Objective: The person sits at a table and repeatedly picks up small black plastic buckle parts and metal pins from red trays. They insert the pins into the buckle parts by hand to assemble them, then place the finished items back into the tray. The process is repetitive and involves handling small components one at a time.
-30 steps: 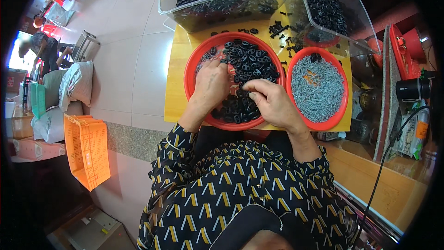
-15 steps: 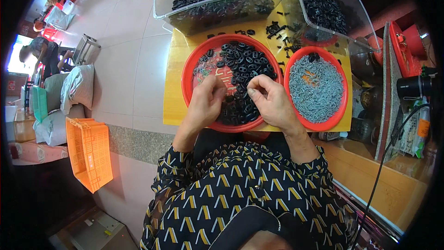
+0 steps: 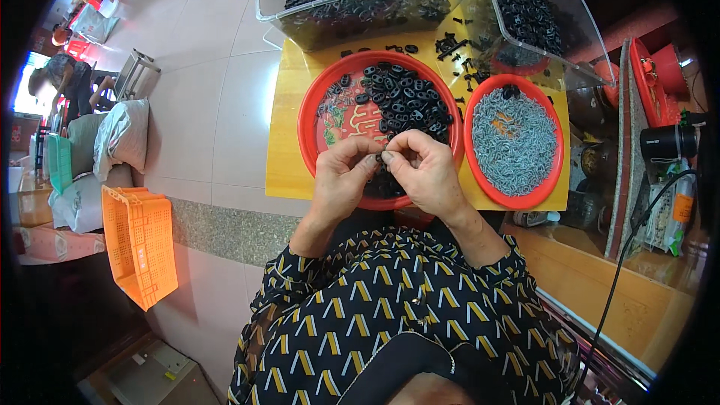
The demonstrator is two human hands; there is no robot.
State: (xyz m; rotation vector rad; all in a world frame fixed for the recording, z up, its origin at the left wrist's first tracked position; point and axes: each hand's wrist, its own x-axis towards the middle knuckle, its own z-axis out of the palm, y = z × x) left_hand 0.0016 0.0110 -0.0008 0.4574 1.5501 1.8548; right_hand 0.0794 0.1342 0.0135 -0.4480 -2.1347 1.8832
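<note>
My left hand point(image 3: 339, 176) and my right hand point(image 3: 424, 170) meet above the near part of a round red tray point(image 3: 307, 124). Both are closed in a pinch, fingertips together on a small dark piece point(image 3: 381, 156) that the fingers mostly cover. Beneath and beyond them lies a heap of black oval plastic pieces with two holes point(image 3: 405, 101), filling the right side of the tray. Some screws point(image 3: 337, 97) lie at the tray's left, on its patterned bottom. To the right, a second red tray point(image 3: 559, 157) holds a mass of small silvery screws point(image 3: 517, 157).
Behind the trays, two clear plastic bins point(image 3: 367, 11) point(image 3: 551, 49) hold more black pieces. Loose black parts point(image 3: 450, 45) lie on the yellow tabletop point(image 3: 285, 161). An orange crate point(image 3: 141, 247) and stuffed sacks point(image 3: 124, 139) are at the left; a person point(image 3: 71, 82) is bent over beyond them.
My hands have come together from apart, the left moving right and the right moving left. Both are now nearer to me, with fingertips meeting at the small dark piece.
</note>
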